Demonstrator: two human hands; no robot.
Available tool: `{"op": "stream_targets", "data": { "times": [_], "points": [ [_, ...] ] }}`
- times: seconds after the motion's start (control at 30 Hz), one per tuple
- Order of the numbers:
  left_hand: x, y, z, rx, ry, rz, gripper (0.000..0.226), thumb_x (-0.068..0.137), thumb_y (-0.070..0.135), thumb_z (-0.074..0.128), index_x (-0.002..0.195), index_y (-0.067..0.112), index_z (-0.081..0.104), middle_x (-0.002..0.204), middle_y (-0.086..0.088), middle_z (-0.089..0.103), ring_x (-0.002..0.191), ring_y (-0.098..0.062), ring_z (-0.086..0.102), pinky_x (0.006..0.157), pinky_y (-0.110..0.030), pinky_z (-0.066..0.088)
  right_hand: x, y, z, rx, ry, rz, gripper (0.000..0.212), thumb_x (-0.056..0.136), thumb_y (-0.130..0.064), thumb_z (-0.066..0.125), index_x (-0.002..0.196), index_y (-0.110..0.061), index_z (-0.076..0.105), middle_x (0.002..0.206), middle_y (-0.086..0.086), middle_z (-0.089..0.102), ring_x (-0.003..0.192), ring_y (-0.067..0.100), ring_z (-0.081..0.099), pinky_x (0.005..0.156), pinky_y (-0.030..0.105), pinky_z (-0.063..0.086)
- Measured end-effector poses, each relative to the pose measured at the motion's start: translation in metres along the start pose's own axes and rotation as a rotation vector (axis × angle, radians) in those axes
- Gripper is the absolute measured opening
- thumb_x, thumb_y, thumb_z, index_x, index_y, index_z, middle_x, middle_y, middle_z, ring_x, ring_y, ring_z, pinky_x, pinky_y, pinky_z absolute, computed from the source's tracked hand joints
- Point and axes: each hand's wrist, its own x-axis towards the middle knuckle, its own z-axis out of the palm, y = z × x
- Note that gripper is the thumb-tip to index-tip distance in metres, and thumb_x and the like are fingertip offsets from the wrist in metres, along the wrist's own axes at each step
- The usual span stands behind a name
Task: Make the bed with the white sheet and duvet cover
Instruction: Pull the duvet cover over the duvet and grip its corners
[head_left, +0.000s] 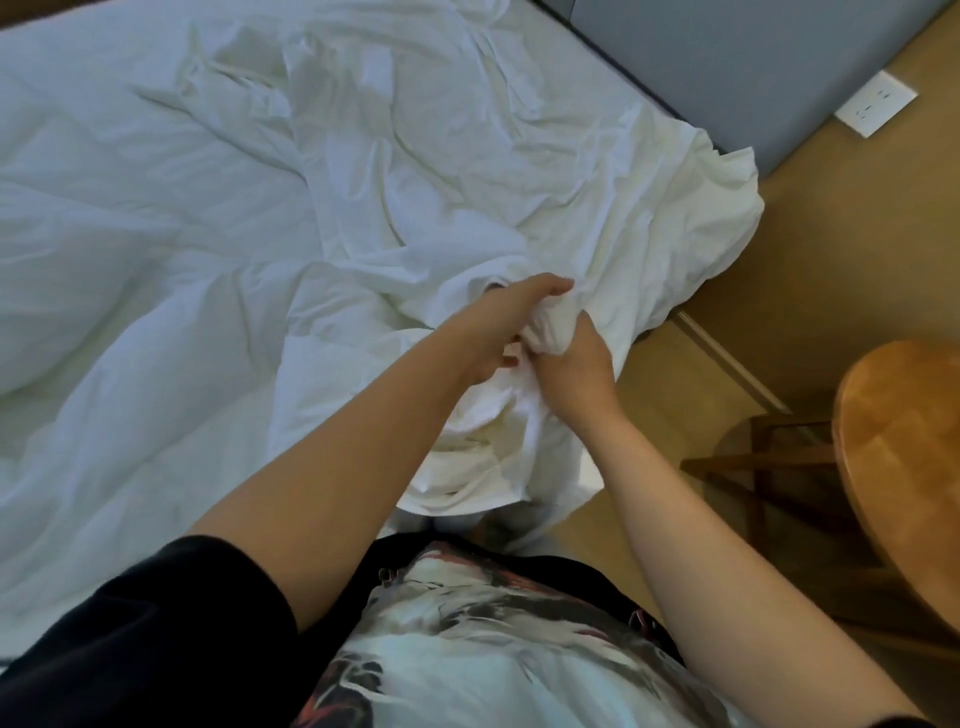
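Note:
A crumpled white duvet cover (467, 171) lies across the bed, its near corner bunched at the bed's edge and hanging toward the floor. A puffy white duvet (130, 291) fills the left of the bed. My left hand (511, 325) grips a gathered fold of the cover from the left. My right hand (574, 364) clutches the same bunch from the right, the two hands touching. The sheet beneath cannot be told apart from the other white cloth.
A grey headboard or wall panel (727, 67) runs along the far right of the bed, with a white socket plate (875, 104) beside it. A round wooden table (904, 457) and a chair frame (769, 467) stand on the tan floor at right.

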Motion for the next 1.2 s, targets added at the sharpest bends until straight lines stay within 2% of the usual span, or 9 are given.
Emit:
{"op": "stream_targets", "data": {
  "times": [0.1,0.2,0.3,0.43,0.7,0.8,0.93,1.07,1.2],
  "points": [
    [-0.007,-0.013,-0.003,0.239,-0.116,0.228,0.054,0.090,0.046,0.055,0.137,0.022,0.044,0.130,0.010,0.047,0.114,-0.005,0.048,0.094,-0.019,0.040,0.011,-0.001,-0.019,0.137,0.024,0.142,0.024,0.090,-0.014,0.051,0.113,-0.013,0.058,0.103,0.006,0.064,0.093,0.024,0.062,0.083,0.040,0.054],
    [0.006,-0.051,-0.009,0.626,-0.135,0.253,0.079,0.076,0.062,0.050,0.144,0.025,0.037,0.146,0.004,0.042,0.131,-0.017,0.041,0.108,-0.036,0.034,0.015,0.006,-0.026,0.155,-0.020,0.184,0.021,0.091,-0.012,0.053,0.111,-0.012,0.058,0.104,0.010,0.064,0.092,0.026,0.063,0.084,0.041,0.054],
    [0.019,-0.076,-0.020,1.195,0.013,0.245,0.056,0.088,0.052,0.044,0.128,0.014,0.049,0.132,-0.008,0.054,0.121,-0.028,0.049,0.097,-0.037,0.037,0.012,0.015,-0.025,0.226,-0.046,0.238,0.021,0.089,-0.012,0.055,0.110,-0.016,0.058,0.106,0.009,0.065,0.097,0.026,0.063,0.091,0.046,0.052],
    [0.008,-0.072,-0.033,1.375,0.072,0.373,0.040,0.100,0.042,0.033,0.114,0.012,0.056,0.116,-0.010,0.062,0.107,-0.028,0.055,0.080,-0.031,0.037,0.015,0.018,-0.030,0.362,0.049,0.315,0.022,0.090,-0.008,0.052,0.109,-0.016,0.059,0.110,0.010,0.065,0.100,0.028,0.062,0.093,0.045,0.051],
    [-0.019,-0.060,-0.156,1.648,0.533,-0.290,0.037,0.097,0.032,0.038,0.121,0.011,0.057,0.120,-0.011,0.057,0.111,-0.029,0.054,0.087,-0.035,0.040,0.022,0.027,-0.047,0.526,0.086,0.491,0.016,0.085,-0.003,0.055,0.093,-0.015,0.063,0.102,0.008,0.066,0.092,0.026,0.061,0.080,0.035,0.051],
    [-0.008,-0.060,-0.109,1.812,0.478,-0.112,0.042,0.092,0.023,0.044,0.132,0.013,0.044,0.138,-0.012,0.040,0.130,-0.030,0.034,0.107,-0.044,0.026,0.025,0.026,-0.041,0.372,-0.124,0.586,0.044,0.076,-0.015,0.076,0.116,-0.006,0.060,0.102,0.010,0.067,0.094,0.028,0.064,0.089,0.041,0.053],
    [0.003,-0.067,-0.057,1.821,0.152,0.381,0.037,0.093,0.025,0.043,0.128,0.014,0.049,0.134,-0.008,0.049,0.129,-0.026,0.037,0.113,-0.043,0.016,0.022,0.026,-0.033,0.000,-0.281,0.669,0.049,0.078,-0.012,0.072,0.123,-0.002,0.055,0.108,0.010,0.058,0.070,0.024,0.053,0.043,0.018,0.044],
    [0.018,-0.092,-0.050,1.844,-0.073,0.280,0.045,0.098,0.036,0.034,0.135,0.012,0.041,0.133,-0.010,0.052,0.124,-0.027,0.045,0.108,-0.040,0.027,0.022,0.039,-0.025,0.275,-0.142,0.587,0.052,0.083,-0.009,0.067,0.132,-0.006,0.051,0.127,0.009,0.057,0.110,0.028,0.055,0.091,0.033,0.047],
    [0.023,-0.103,-0.068,1.855,-0.087,0.085,0.035,0.102,0.027,0.026,0.130,0.016,0.045,0.123,-0.007,0.058,0.107,-0.025,0.056,0.091,-0.034,0.043,0.022,0.039,-0.021,0.545,-0.081,0.486,0.041,0.083,-0.018,0.071,0.122,-0.011,0.060,0.111,0.007,0.068,0.102,0.026,0.064,0.094,0.044,0.051]
  ]
}}
